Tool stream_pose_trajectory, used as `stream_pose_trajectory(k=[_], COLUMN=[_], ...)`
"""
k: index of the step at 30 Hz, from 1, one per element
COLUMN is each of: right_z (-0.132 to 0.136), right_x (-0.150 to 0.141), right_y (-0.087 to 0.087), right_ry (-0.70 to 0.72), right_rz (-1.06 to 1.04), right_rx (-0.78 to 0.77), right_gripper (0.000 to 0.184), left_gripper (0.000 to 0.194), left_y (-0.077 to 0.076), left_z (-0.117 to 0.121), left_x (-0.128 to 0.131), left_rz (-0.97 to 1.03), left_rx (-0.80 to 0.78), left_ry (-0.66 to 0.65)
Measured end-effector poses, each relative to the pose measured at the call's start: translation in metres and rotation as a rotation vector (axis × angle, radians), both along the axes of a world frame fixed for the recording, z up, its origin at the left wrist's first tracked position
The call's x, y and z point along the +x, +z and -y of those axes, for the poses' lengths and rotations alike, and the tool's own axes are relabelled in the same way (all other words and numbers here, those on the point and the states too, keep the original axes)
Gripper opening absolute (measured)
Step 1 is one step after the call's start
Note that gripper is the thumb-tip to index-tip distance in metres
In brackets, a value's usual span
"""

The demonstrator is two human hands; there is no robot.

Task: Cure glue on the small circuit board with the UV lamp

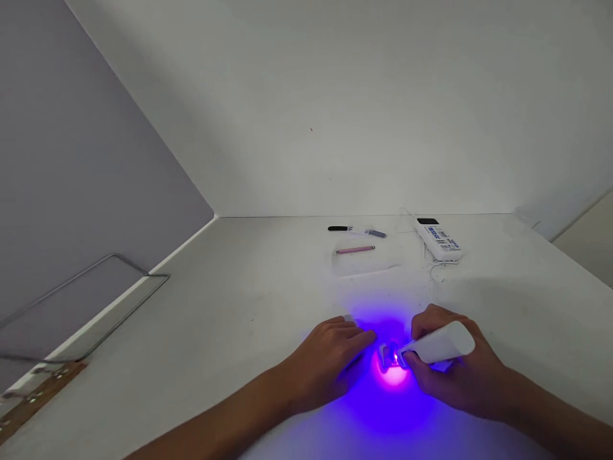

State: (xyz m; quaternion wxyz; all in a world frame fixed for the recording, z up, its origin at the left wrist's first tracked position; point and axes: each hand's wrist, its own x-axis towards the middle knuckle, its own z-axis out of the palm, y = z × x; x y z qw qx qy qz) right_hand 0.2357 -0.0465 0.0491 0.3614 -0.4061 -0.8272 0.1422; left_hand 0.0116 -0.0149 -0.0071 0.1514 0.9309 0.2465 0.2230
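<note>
A white handheld UV lamp (pixel 443 343) is gripped in my right hand (pixel 462 370), with its narrow end tilted down to the left. A purple-blue glow spreads over the tabletop below it, brightest beside a small piece (pixel 384 356) whose kind I cannot make out in the glare. My left hand (pixel 330 358) rests on the table just left of this piece. Its fingers are curled together and one points towards the light; whatever they hold, if anything, is hidden.
Beyond my hands, a pink pen-like stick (pixel 355 250) lies on a pale sheet or tray (pixel 366 267). Behind it are a black-handled tool (pixel 338 229) and a grey-ended one (pixel 377 234). A white printed case (pixel 439 239) with thin wires stands at right. A bent metal rod (pixel 129 311) crosses the left edge.
</note>
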Motion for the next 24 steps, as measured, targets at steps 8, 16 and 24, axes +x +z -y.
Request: stream_pose_trajectory(k=[8,16,24], right_z=[0.0021,0.0020,0.0019], right_x=[-0.0004,-0.0015,-0.0026], right_y=[0.0015,0.0007,-0.0017], right_ry=[-0.004,0.054,0.090], right_rz=[0.023,-0.091,-0.113], right_rx=[-0.048,-0.066,-0.013], right_gripper=[0.022,0.020,0.020], left_gripper=[0.024,0.022,0.021], left_y=[0.0010,-0.0012,-0.0004], left_z=[0.0005,0.0002,0.0007], left_x=[0.0000,-0.0016,-0.0013], left_rz=[-0.018,-0.015,-0.011], left_rx=[-0.006,-0.005,-0.012], left_ry=[0.002,0.003,-0.001])
